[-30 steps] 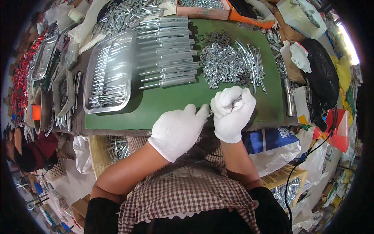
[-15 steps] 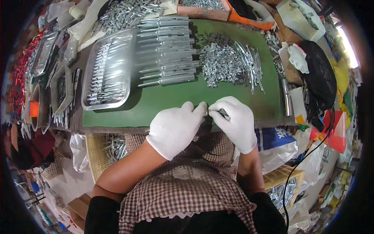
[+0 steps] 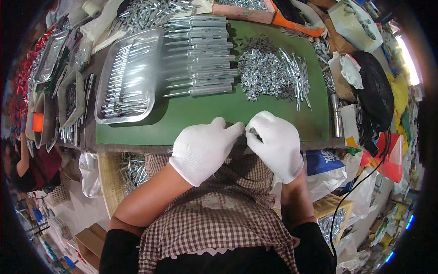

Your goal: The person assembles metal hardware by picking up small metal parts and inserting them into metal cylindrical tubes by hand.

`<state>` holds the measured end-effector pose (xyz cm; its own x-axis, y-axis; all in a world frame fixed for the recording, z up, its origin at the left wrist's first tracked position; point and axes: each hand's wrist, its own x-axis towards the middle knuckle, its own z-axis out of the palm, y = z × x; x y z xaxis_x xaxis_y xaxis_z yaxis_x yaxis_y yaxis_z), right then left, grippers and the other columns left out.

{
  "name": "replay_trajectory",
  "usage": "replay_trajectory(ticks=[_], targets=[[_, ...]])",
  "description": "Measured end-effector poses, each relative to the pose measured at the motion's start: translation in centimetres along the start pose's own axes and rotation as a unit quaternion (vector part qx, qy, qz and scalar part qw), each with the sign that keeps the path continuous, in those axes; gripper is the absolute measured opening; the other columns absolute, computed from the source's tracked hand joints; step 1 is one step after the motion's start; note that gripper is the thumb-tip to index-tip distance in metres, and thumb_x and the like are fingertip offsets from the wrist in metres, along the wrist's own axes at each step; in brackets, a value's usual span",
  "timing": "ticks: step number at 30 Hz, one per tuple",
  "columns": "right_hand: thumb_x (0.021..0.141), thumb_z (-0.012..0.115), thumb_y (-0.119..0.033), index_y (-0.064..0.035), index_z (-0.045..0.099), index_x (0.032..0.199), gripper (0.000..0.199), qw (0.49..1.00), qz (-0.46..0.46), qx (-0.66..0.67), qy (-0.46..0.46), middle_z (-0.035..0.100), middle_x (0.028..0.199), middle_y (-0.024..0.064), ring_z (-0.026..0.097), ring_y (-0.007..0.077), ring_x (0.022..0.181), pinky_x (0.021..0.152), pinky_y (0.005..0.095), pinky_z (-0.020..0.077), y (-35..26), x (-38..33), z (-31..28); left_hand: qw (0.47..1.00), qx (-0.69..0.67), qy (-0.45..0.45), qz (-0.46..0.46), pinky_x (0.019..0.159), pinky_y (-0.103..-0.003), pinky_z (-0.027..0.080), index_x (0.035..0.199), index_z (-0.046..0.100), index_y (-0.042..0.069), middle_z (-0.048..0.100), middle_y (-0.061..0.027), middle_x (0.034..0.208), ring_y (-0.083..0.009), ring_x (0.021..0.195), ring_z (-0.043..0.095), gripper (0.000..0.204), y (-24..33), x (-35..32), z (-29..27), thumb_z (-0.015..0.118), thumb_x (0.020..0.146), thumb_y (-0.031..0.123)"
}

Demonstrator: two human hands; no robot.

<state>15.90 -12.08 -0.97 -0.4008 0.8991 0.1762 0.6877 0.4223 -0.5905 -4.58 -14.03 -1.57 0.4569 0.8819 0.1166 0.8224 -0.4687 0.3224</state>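
Both of my hands wear white knit gloves and meet at the near edge of a green mat. My left hand is closed, thumb and forefinger pointing at the right fingertips; what it grips is mostly hidden, and a bit of shiny metal shows by its wrist. My right hand pinches a small dark metal piece. Beyond them lie a heap of small silvery metal parts, a bundle of long thin metal pins and a row of metal tubes with thin rods.
On the left of the mat stands a clear plastic tray of metal rods. Dark small parts lie behind the silvery heap. A thick metal cylinder lies at the mat's right edge. A black cable hangs at the right. Another person's arm shows far left.
The two hands stay together at the mat's edge, with the right fingers shifted slightly around the small piece. The view has moved a little. Far left, another person's arm has come more into sight.
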Motion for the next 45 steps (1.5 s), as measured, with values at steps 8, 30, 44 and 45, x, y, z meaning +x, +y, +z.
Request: replay_trajectory(ticks=[8,30,44,45], targets=[[0.09,0.069,-0.01,-0.0067,0.062,0.103,0.015,0.998,0.024,0.051,0.022,0.064,0.09,0.0123,0.066,0.0315,0.078,0.07,0.0448,0.0521,0.4,0.3,-0.8,0.999,0.044,-0.003,0.016,0.053,-0.043,0.054,0.135,0.064,0.022,0.06,-0.0094,0.081,-0.0289,0.063,0.068,0.048,0.4,-0.4,-0.1,0.064,0.088,0.012],[0.109,0.037,-0.041,-0.0093,0.04,0.061,0.058,0.863,-0.004,0.426,0.272,0.034,0.056,0.0017,0.029,0.0164,0.05,0.05,0.0352,0.0225,-0.3,2.2,7.1,0.996,0.077,-0.05,0.016,0.052,-0.043,0.054,0.126,0.064,0.008,0.065,-0.0106,0.077,-0.0299,0.06,0.069,0.033,0.8,0.9,-0.5,0.062,0.101,0.028],[0.087,0.069,0.0,-0.0058,0.071,0.108,0.022,0.982,-0.019,0.154,0.11,0.071,0.097,0.0091,0.07,0.0221,0.081,0.071,0.0345,0.0553,1.1,-0.8,1.6,0.997,0.07,-0.043,-0.011,0.055,-0.044,0.055,0.137,0.062,0.011,0.068,-0.0116,0.077,-0.0293,0.063,0.07,0.041,1.0,0.7,0.4,0.06,0.102,0.033],[0.085,0.072,-0.001,-0.0072,0.072,0.109,0.025,0.995,-0.039,0.041,0.08,0.074,0.102,0.0099,0.074,0.0271,0.088,0.077,0.0369,0.058,1.0,-1.2,1.3,0.997,0.071,-0.036,-0.006,0.056,-0.044,0.055,0.139,0.061,0.011,0.068,-0.0117,0.077,-0.0292,0.063,0.07,0.043,0.9,0.7,0.4,0.061,0.102,0.033]])
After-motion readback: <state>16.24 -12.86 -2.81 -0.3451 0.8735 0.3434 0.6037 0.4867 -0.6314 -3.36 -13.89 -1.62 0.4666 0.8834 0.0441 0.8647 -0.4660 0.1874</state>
